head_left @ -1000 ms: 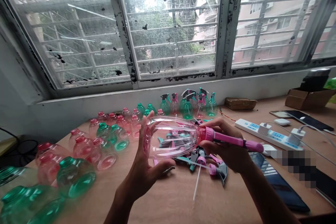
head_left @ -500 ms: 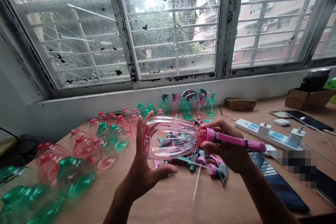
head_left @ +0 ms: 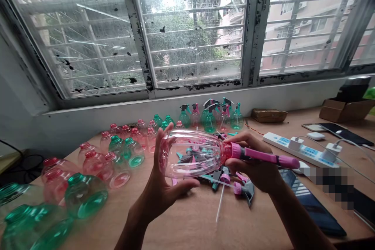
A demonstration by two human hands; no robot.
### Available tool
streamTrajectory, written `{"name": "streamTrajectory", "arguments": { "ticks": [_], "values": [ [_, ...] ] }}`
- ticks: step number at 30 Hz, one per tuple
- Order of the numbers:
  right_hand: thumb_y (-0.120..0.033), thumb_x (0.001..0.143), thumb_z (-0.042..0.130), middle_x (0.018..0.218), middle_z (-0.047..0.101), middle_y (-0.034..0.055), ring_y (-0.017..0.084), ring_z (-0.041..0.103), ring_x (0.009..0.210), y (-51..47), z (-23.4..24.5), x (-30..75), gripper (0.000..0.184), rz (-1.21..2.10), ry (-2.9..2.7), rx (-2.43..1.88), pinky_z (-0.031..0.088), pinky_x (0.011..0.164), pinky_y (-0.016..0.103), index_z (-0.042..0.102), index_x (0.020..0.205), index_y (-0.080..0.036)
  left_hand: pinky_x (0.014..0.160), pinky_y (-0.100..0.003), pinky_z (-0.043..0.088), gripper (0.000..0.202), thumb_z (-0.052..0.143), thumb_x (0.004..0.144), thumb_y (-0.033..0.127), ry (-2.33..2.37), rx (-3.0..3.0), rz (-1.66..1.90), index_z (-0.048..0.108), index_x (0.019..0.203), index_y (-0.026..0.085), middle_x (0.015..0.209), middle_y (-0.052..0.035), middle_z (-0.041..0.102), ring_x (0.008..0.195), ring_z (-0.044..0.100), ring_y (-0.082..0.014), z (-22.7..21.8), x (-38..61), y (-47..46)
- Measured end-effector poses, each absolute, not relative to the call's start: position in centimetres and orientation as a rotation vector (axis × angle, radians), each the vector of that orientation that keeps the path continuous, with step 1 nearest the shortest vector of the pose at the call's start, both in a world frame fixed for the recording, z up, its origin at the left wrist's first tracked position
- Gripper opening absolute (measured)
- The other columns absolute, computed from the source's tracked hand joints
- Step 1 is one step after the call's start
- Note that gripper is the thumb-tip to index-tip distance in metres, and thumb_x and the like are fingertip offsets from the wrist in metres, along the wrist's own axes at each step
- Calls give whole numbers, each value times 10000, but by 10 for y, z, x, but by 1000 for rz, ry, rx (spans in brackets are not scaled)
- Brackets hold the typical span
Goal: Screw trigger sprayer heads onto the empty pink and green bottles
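A clear pink spray bottle point(head_left: 190, 154) lies sideways in the air above the table, its base to the left. My left hand point(head_left: 161, 183) is closed around the base end, thumb underneath. At the neck, my right hand point(head_left: 254, 168) grips the pink ribbed collar of the spray head point(head_left: 236, 150), whose pink trigger part points right. The spray head sits on the bottle mouth; how tightly, I cannot tell. Below and behind the bottle is a pile of loose spray heads point(head_left: 216, 177) in pink, teal and grey, with a white dip tube point(head_left: 220, 203) sticking out toward me.
Several open pink bottles point(head_left: 93, 162) and green bottles point(head_left: 86, 197) stand along the left. By the window wall are assembled spray bottles point(head_left: 210, 119). To the right lie a white power strip point(head_left: 281, 142), a dark tablet point(head_left: 316, 207) and a cardboard box point(head_left: 334, 110).
Almost nothing differs. Both hands keep their hold on the bottle and spray head, and the spray head's trigger end has shifted very slightly to the right.
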State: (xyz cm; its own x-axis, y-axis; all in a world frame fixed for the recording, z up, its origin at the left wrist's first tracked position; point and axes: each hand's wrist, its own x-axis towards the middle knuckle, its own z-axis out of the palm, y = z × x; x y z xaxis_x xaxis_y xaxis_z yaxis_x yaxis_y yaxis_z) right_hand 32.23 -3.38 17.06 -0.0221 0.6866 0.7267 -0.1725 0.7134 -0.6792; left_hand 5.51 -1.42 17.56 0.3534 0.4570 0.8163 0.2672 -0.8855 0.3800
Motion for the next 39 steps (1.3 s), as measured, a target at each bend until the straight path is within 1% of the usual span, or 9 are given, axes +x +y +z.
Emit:
{"name": "streamTrajectory", "arguments": {
  "ticks": [3,7,12,15,20,29,33,35,39],
  "values": [
    [-224,870,945,732,757,-48,106,639,536,-33,170,322,266,693,-1425,-474,521,484,179,776,1068,-277,1354,-636,289,1139,826,918,525,662,2339,1509,56,1750,409,1852,-140,163,1698,226,-402,174,54,-16],
    [-245,883,937,721,719,-54,106,602,533,-32,169,323,252,668,-1430,-466,501,480,191,769,1069,-270,1345,-626,329,1128,848,926,424,716,2344,1508,73,1746,423,1854,-124,161,1694,248,-393,175,55,-17],
    [-248,901,924,703,712,-58,91,593,516,-32,169,324,243,688,-1448,-455,487,469,169,764,1082,-272,1290,-493,476,1091,760,1004,226,642,2446,1549,-15,1733,464,1851,-118,184,1573,511,-291,175,57,-13],
    [-258,883,943,750,733,-45,97,610,542,-33,169,323,259,663,-1438,-470,517,492,179,769,1075,-272,1288,-561,463,1117,865,910,431,669,2452,1550,113,1736,430,1836,-136,228,1593,469,-356,173,55,-13],
    [-240,832,981,722,734,-42,123,645,525,-33,169,323,311,669,-1411,-501,544,468,204,766,1057,-253,1281,-669,427,797,762,926,635,736,2411,1527,447,1612,384,1790,-123,344,1575,478,-413,177,53,-16],
    [-264,898,924,694,727,-54,132,669,461,-29,169,326,277,713,-1407,-484,581,421,222,739,1104,-259,1362,-599,280,1221,915,871,304,564,2355,1554,66,1729,487,1852,-77,194,1701,241,-348,178,58,-15],
    [-266,859,957,686,726,-52,132,659,449,-30,169,326,312,727,-1403,-480,563,406,219,740,1082,-249,1242,-560,515,1151,816,959,210,504,2381,1538,9,1707,548,1863,-75,132,1651,384,-327,175,59,-13],
    [-257,857,958,692,730,-50,130,661,464,-31,169,325,304,736,-1405,-468,570,420,216,747,1076,-250,1201,-541,563,1213,838,946,244,557,2411,1519,-62,1712,516,1860,-115,123,1622,436,-339,175,59,-15],
    [-245,831,981,747,750,-38,120,661,499,-33,170,324,323,762,-1409,-438,560,445,207,765,1071,-258,1290,-632,428,1232,838,891,563,695,2398,1514,-39,1744,417,1842,-175,175,1621,418,-404,176,58,-18]
  ]
}}
